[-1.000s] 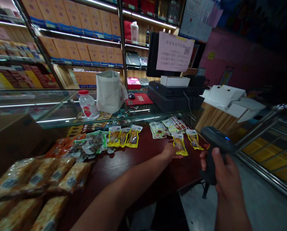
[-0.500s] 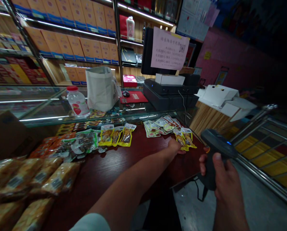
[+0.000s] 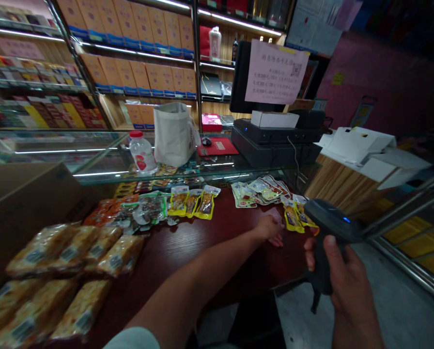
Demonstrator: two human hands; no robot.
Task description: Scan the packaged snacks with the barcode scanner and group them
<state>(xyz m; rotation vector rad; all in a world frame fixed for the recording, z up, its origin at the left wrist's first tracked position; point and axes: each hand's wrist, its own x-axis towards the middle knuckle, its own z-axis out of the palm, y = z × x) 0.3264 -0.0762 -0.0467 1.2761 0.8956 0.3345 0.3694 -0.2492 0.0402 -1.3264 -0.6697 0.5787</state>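
A dark handheld barcode scanner (image 3: 328,225) is gripped in my right hand (image 3: 351,281), its head angled over the counter's right end and a small blue light lit on top. My left hand (image 3: 270,229) reaches across the dark red counter, fingers apart, with nothing visible in it. Just right of its fingers lie yellow-edged snack packets (image 3: 293,215), partly hidden by the scanner. Behind it is a pile of pale green-and-white packets (image 3: 258,191). Further left sit more yellow-edged packets (image 3: 193,202), then dark snacks in clear-and-green packs (image 3: 147,211).
Wrapped pastries (image 3: 75,249) with barcode labels cover the left side beside a cardboard box (image 3: 24,198). A red-capped bottle (image 3: 142,152) and a white bag (image 3: 175,133) stand on the glass case. Behind are a monitor (image 3: 240,80) and metal rails (image 3: 413,266) at right.
My left hand has drawn back from the right-hand yellow-edged packets and its fingers have spread. The view has turned left, shifting the scene rightward. My right hand still holds the scanner.
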